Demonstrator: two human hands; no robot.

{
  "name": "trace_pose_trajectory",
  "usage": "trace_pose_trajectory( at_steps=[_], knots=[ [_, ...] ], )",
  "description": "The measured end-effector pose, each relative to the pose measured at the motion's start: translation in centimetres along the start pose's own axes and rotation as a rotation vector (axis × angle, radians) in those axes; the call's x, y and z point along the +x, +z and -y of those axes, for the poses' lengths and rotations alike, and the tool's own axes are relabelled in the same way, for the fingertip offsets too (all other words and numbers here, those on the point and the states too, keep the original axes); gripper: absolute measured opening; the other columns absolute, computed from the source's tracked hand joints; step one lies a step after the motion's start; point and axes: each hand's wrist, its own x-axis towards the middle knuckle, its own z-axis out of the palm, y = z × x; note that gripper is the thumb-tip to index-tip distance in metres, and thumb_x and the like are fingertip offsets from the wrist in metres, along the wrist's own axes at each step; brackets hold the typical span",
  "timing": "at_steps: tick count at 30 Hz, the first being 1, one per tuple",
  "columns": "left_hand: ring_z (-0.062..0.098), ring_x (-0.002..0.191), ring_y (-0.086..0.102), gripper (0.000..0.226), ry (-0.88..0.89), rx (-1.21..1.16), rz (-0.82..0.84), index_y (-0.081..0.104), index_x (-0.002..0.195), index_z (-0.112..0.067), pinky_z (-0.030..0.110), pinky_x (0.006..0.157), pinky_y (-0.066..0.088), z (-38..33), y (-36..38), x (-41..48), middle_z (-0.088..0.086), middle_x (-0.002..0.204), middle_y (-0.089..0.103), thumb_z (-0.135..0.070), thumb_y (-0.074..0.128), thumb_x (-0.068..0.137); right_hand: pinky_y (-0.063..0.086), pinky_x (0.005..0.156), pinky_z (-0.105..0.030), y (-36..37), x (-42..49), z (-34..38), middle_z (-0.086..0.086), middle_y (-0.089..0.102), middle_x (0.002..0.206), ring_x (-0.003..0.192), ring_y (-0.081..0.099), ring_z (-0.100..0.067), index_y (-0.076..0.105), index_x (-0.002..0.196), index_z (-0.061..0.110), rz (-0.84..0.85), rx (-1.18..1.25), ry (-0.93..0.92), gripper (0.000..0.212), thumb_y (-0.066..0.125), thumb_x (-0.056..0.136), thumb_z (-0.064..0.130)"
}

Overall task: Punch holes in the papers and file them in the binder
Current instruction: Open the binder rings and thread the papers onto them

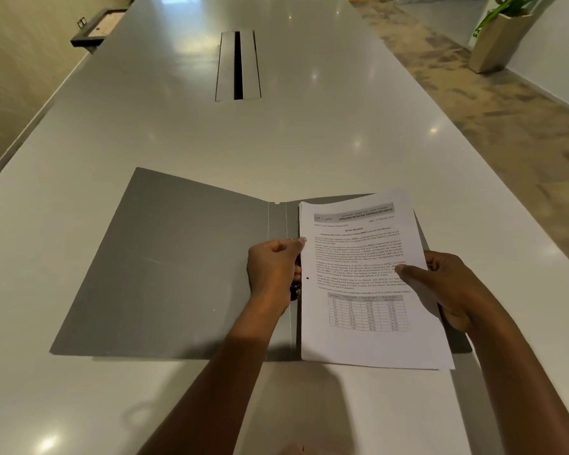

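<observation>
Only two hands and forearms show of the person. The left hand and the right hand are bare, and so is the skin at both wrists. The left forearm and the right forearm are slender and uncovered all the way to the lower edge of the view. One long fingernail on the left hand has a pale, glinting finish; the right thumbnail looks pale too.
</observation>
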Motion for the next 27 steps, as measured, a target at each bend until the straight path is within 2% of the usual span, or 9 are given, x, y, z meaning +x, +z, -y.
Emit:
trace_pose_trajectory(
  at_steps=[4, 8, 11, 15, 19, 23, 27],
  knots=[
    [0.021, 0.072, 0.075, 0.01, 0.163, 0.174, -0.027, 0.078, 0.089, -0.018, 0.036, 0.071, 0.066, 0.2, -1.6, -0.6, 0.005, 0.082, 0.078, -0.024, 0.075, 0.097, 0.057, 0.1, -0.05, 0.0, 0.2, -0.2, -0.004, 0.078, 0.12, 0.105, 0.075, -0.027, 0.074, 0.121, 0.01, -0.002, -0.007, -0.002, 0.025, 0.071, 0.097, 0.009],
    [0.03, 0.085, 0.079, 0.032, 0.07, 0.356, 0.217, 0.074, 0.074, -0.013, 0.054, 0.087, 0.064, -0.7, -2.7, -1.2, 0.008, 0.084, 0.079, -0.036, 0.074, 0.096, 0.057, 0.099, -0.051, 0.2, 0.2, -0.4, -0.004, 0.078, 0.118, 0.104, 0.076, -0.028, 0.074, 0.12, 0.01, 0.001, -0.004, 0.01, 0.023, 0.07, 0.097, 0.01],
    [0.028, 0.083, 0.077, 0.03, -0.008, 0.489, 0.36, 0.076, 0.083, -0.002, 0.04, 0.078, 0.06, -1.9, -2.9, -1.6, 0.004, 0.091, 0.08, -0.029, 0.076, 0.096, 0.057, 0.1, -0.052, 0.2, 0.2, -0.5, -0.003, 0.078, 0.119, 0.105, 0.076, -0.028, 0.074, 0.12, 0.011, 0.003, -0.009, 0.016, 0.024, 0.071, 0.096, 0.01],
    [0.028, 0.089, 0.079, 0.015, -0.074, 0.481, 0.402, 0.08, 0.082, -0.006, 0.034, 0.078, 0.06, -2.3, -3.5, -1.6, 0.003, 0.094, 0.082, -0.017, 0.08, 0.092, 0.059, 0.098, -0.051, 0.1, 0.2, -0.5, -0.003, 0.079, 0.118, 0.104, 0.077, -0.026, 0.074, 0.12, 0.012, 0.004, -0.008, 0.014, 0.024, 0.071, 0.096, 0.011],
    [0.028, 0.098, 0.08, 0.019, -0.091, 0.369, 0.397, 0.08, 0.07, -0.014, 0.049, 0.096, 0.062, -1.6, -3.8, -1.1, 0.004, 0.097, 0.084, -0.008, 0.082, 0.088, 0.058, 0.099, -0.053, 0.1, 0.2, -0.4, -0.003, 0.079, 0.118, 0.105, 0.076, -0.029, 0.075, 0.117, 0.013, 0.002, -0.017, 0.012, 0.021, 0.072, 0.096, 0.012],
    [0.041, 0.098, 0.078, 0.015, -0.099, 0.339, 0.355, 0.081, 0.073, -0.017, 0.058, 0.095, 0.062, -1.3, -4.0, -1.3, 0.001, 0.095, 0.084, -0.013, 0.084, 0.087, 0.057, 0.1, -0.053, 0.0, 0.0, -0.2, -0.003, 0.079, 0.119, 0.105, 0.076, -0.029, 0.075, 0.119, 0.012, 0.002, -0.012, 0.005, 0.023, 0.072, 0.096, 0.012],
    [0.044, 0.099, 0.078, 0.014, -0.14, 0.329, 0.343, 0.08, 0.073, -0.013, 0.062, 0.094, 0.061, -1.7, -4.2, -1.6, 0.001, 0.093, 0.084, -0.013, 0.085, 0.086, 0.058, 0.099, -0.052, 0.0, -0.1, 0.2, -0.004, 0.078, 0.119, 0.104, 0.076, -0.028, 0.075, 0.118, 0.011, 0.008, -0.015, 0.007, 0.023, 0.071, 0.096, 0.012]
  ],
)
